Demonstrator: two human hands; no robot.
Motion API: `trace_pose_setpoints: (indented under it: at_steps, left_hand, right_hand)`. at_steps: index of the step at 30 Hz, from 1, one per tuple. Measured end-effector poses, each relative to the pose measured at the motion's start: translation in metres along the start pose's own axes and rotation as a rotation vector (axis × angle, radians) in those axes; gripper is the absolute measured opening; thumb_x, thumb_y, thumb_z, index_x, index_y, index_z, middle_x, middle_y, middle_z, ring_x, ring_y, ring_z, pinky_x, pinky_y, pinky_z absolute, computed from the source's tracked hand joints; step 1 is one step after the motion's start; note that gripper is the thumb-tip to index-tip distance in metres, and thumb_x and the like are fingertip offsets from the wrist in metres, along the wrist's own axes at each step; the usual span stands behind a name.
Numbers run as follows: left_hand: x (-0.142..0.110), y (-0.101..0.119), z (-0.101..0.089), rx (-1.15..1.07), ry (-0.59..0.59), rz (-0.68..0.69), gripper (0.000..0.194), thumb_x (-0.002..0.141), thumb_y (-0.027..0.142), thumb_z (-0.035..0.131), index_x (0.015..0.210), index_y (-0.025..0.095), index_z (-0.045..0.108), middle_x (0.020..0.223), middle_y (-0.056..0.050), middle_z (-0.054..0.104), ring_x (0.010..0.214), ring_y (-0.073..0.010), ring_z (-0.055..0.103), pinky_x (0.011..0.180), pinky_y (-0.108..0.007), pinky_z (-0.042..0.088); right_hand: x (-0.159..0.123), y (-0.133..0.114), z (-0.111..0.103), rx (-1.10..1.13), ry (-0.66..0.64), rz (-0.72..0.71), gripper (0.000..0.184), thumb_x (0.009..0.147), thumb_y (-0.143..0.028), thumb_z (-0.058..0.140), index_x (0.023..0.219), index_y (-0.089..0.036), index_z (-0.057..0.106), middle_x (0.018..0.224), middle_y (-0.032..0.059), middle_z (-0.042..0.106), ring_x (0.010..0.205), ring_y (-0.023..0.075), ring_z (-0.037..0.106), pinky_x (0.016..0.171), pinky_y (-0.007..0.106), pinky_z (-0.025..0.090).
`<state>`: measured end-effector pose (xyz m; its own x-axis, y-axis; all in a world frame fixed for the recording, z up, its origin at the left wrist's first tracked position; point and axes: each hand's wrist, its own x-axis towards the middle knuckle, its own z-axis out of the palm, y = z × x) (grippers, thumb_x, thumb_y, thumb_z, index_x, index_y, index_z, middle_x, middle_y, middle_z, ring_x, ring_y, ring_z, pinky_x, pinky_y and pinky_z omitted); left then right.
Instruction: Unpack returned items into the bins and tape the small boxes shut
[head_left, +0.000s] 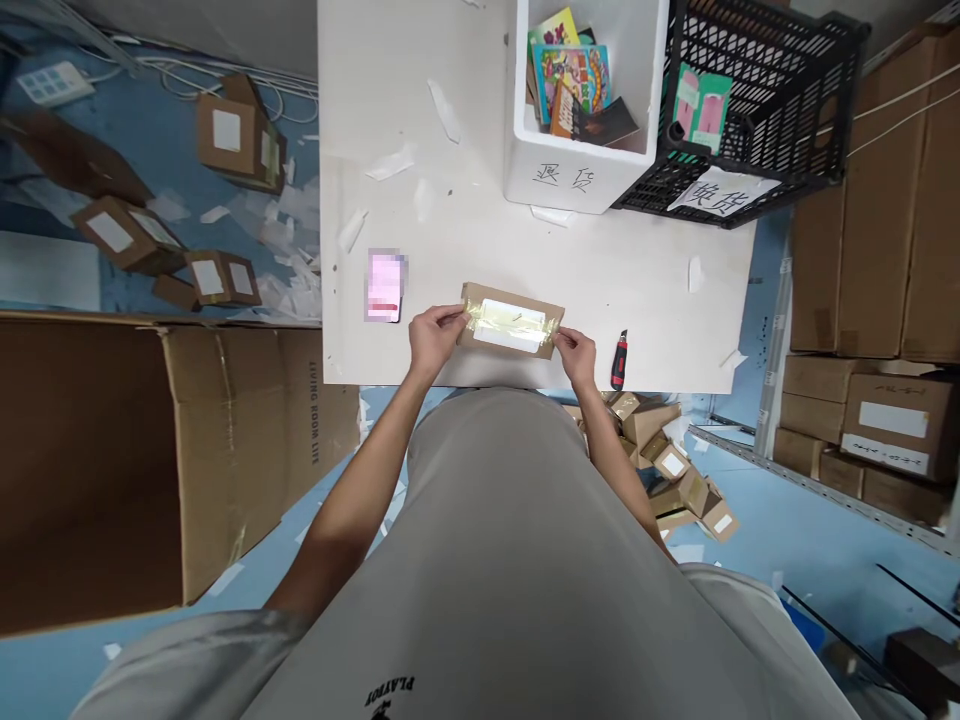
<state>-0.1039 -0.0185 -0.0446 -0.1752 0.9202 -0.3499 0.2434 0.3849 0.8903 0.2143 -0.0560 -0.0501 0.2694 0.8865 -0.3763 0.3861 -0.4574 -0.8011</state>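
Observation:
A flat brown cardboard box [471,346] with a white label and a strip of clear yellowish tape lies near the front edge of the white table. At its left end, my left hand [435,340] pinches the tape or box edge, with thumb and fingers pressed together. My right hand [576,357] grips the right end in the same way. Whether the fingers hold tape or cardboard is hard to make out. A red and black box cutter [619,362] rests on the table just right of my right hand. Beyond my left hand lies a phone [385,287] with a pinkish screen.
A white bin [581,180] with colourful books and a black plastic crate [765,100] stand at the table's back right. Paper scraps lie on the white table [450,230]. A large open carton [247,450] stands left; small boxes [671,460] are piled on the floor at right.

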Motion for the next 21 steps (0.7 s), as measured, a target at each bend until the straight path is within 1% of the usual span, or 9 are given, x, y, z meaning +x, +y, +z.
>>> trace_pose_setpoints:
  at_steps: [3,7,9,11,12,14,17,19,21]
  left_hand:
    - [0.002,-0.013,-0.001,0.030,0.028,-0.085,0.033,0.092,0.038,0.082,0.115,0.017,0.089,0.117,-0.011,0.087,0.109,-0.0299,0.083,0.109,-0.044,0.065]
    - [-0.005,-0.035,-0.007,-0.043,0.049,-0.119,0.041,0.100,0.048,0.070,0.118,0.016,0.086,0.125,-0.014,0.086,0.115,-0.0283,0.082,0.108,-0.041,0.065]
    - [-0.011,-0.044,-0.011,-0.037,0.047,-0.153,0.041,0.100,0.045,0.068,0.124,0.016,0.085,0.132,-0.014,0.084,0.118,-0.0280,0.081,0.111,-0.042,0.064]
    - [-0.015,-0.049,-0.013,-0.006,0.016,-0.177,0.043,0.094,0.035,0.071,0.131,0.016,0.083,0.141,-0.015,0.082,0.122,-0.0291,0.080,0.116,-0.045,0.062]
    - [-0.016,-0.051,-0.014,0.007,-0.003,-0.185,0.047,0.090,0.030,0.072,0.134,0.016,0.082,0.145,-0.016,0.080,0.123,-0.0300,0.080,0.119,-0.046,0.061]
    - [-0.017,-0.052,-0.012,0.023,-0.042,-0.197,0.057,0.084,0.023,0.073,0.140,0.015,0.080,0.149,-0.017,0.078,0.125,-0.0315,0.079,0.120,-0.048,0.060]
    - [-0.016,-0.050,-0.006,0.024,-0.084,-0.199,0.068,0.078,0.019,0.074,0.146,0.014,0.077,0.151,-0.015,0.077,0.128,-0.0328,0.079,0.121,-0.049,0.060]
    - [-0.016,-0.046,-0.002,0.027,-0.095,-0.181,0.066,0.077,0.018,0.074,0.143,0.015,0.080,0.148,-0.013,0.080,0.130,-0.0336,0.078,0.123,-0.050,0.059]
    - [-0.019,-0.041,0.001,0.022,-0.096,-0.156,0.060,0.076,0.019,0.073,0.134,0.015,0.084,0.142,-0.011,0.083,0.133,-0.0345,0.076,0.124,-0.049,0.058]
  right_hand:
    - [0.000,0.004,0.009,-0.016,-0.039,0.004,0.055,0.095,-0.068,0.074,0.118,-0.020,0.088,0.123,0.0145,0.088,0.123,0.0370,0.081,0.117,0.053,0.063]
    - [-0.003,0.018,0.010,-0.042,-0.020,-0.037,0.058,0.102,-0.069,0.061,0.122,-0.020,0.087,0.131,0.0149,0.087,0.128,0.0346,0.079,0.119,0.051,0.062]
    - [-0.005,0.028,0.007,-0.061,-0.033,-0.007,0.055,0.102,-0.066,0.061,0.123,-0.021,0.086,0.130,0.0142,0.087,0.126,0.0337,0.080,0.119,0.052,0.062]
    - [-0.007,0.037,0.004,-0.068,-0.078,0.038,0.051,0.099,-0.060,0.067,0.128,-0.022,0.085,0.129,0.0137,0.087,0.124,0.0334,0.080,0.120,0.054,0.061]
    - [-0.009,0.041,0.004,-0.064,-0.108,0.057,0.052,0.097,-0.056,0.070,0.132,-0.022,0.083,0.130,0.0137,0.087,0.124,0.0334,0.080,0.121,0.055,0.061]
    - [-0.012,0.046,0.005,-0.053,-0.160,0.085,0.058,0.093,-0.050,0.073,0.143,-0.020,0.079,0.134,0.0147,0.086,0.127,0.0333,0.080,0.121,0.056,0.061]
    - [-0.014,0.049,0.010,-0.031,-0.199,0.104,0.069,0.091,-0.045,0.075,0.155,-0.019,0.072,0.146,0.0158,0.081,0.135,0.0337,0.076,0.120,0.055,0.062]
    - [-0.015,0.046,0.014,-0.007,-0.214,0.085,0.069,0.091,-0.043,0.073,0.155,-0.020,0.072,0.156,0.0144,0.076,0.144,0.0342,0.071,0.122,0.055,0.061]
    - [-0.015,0.042,0.014,0.025,-0.230,0.030,0.063,0.092,-0.043,0.071,0.151,-0.021,0.077,0.162,0.0113,0.072,0.154,0.0343,0.064,0.127,0.054,0.058]
